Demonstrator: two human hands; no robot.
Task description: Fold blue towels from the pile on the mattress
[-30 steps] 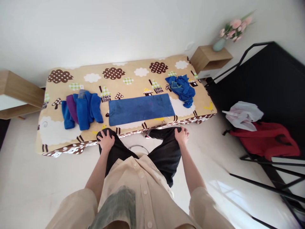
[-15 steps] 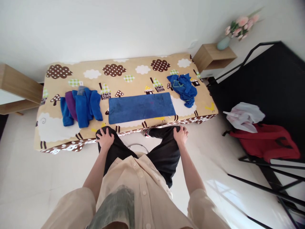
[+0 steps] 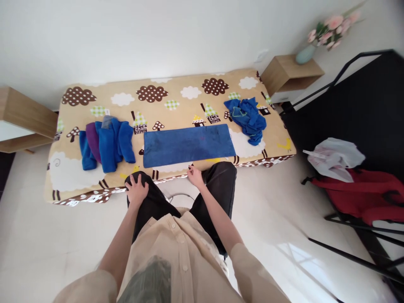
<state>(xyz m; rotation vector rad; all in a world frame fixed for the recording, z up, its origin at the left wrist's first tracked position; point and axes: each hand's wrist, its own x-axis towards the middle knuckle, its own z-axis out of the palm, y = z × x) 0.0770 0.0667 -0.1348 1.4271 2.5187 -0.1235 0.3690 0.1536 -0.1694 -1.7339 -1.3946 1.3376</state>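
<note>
My left hand (image 3: 137, 191) lies on my left knee with its fingers spread and nothing in it. Between my knees, close to the front edge of the patterned bed cover (image 3: 116, 111), is my right hand (image 3: 195, 175); its fingers are curled together, and anything in them is too small to make out. A blue cloth (image 3: 189, 144) lies flat on the cover in front of me. To its left rests a row of folded blue cloths (image 3: 109, 145) with a purple cloth (image 3: 92, 139) among them. Crumpled blue cloths (image 3: 248, 118) sit to the right.
A wooden nightstand (image 3: 285, 75) at the back right holds a vase of flowers (image 3: 305, 54). Another wooden cabinet (image 3: 30, 111) stands at the left. On the right, a black-framed chair (image 3: 356, 101) bears a white plastic bag (image 3: 337, 155) and a red bag (image 3: 366, 191).
My right hand has left my right knee and moved left to the bed's front edge, its fingers now curled. My right knee has shifted slightly inward. My left hand stays on its knee.
</note>
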